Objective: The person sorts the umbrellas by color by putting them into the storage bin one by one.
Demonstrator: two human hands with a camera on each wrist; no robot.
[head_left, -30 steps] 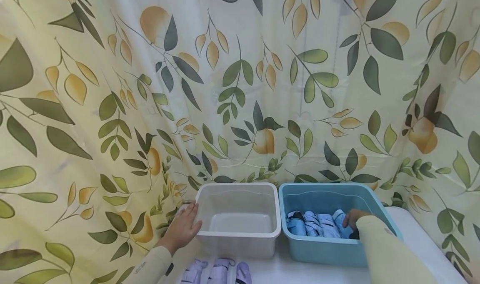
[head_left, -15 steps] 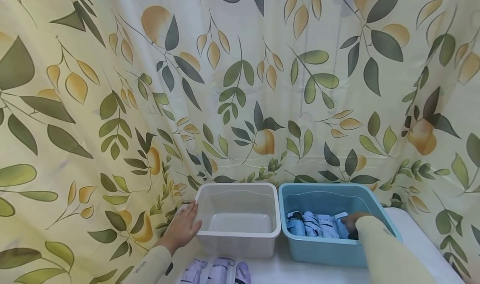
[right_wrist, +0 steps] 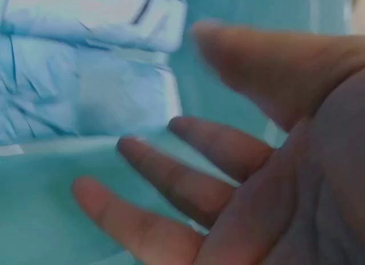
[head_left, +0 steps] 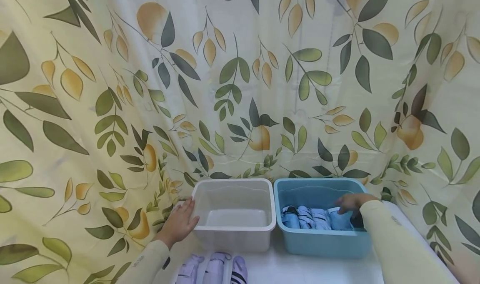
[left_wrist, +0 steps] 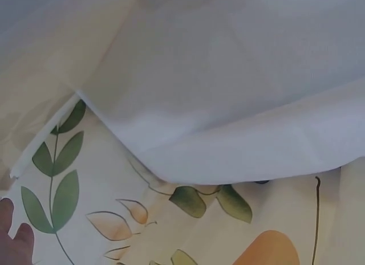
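My left hand (head_left: 178, 221) rests against the left side of a pale grey plastic bin (head_left: 234, 229), fingers straight; in the left wrist view only its fingertips (left_wrist: 11, 236) show. Nothing lies inside that bin. My right hand (head_left: 354, 201) is inside a blue bin (head_left: 326, 244), over its right part. Several rolled light-blue cloth bundles, some with dark bands, lie side by side there, the rightmost bundle (head_left: 339, 219) being closest to the hand. In the right wrist view the thumb and fingers are spread beside a light-blue bundle (right_wrist: 125, 100), holding nothing.
Three lilac rolled bundles (head_left: 215, 267) lie on the white table surface (head_left: 285, 271) in front of the grey bin. A leaf-and-fruit patterned curtain (head_left: 240, 88) hangs behind and to both sides. The two bins stand side by side.
My right hand has lifted slightly off the rightmost light-blue bundle and its fingers have spread; more of that bundle shows. The head view has shifted a little. The left hand stays in place.
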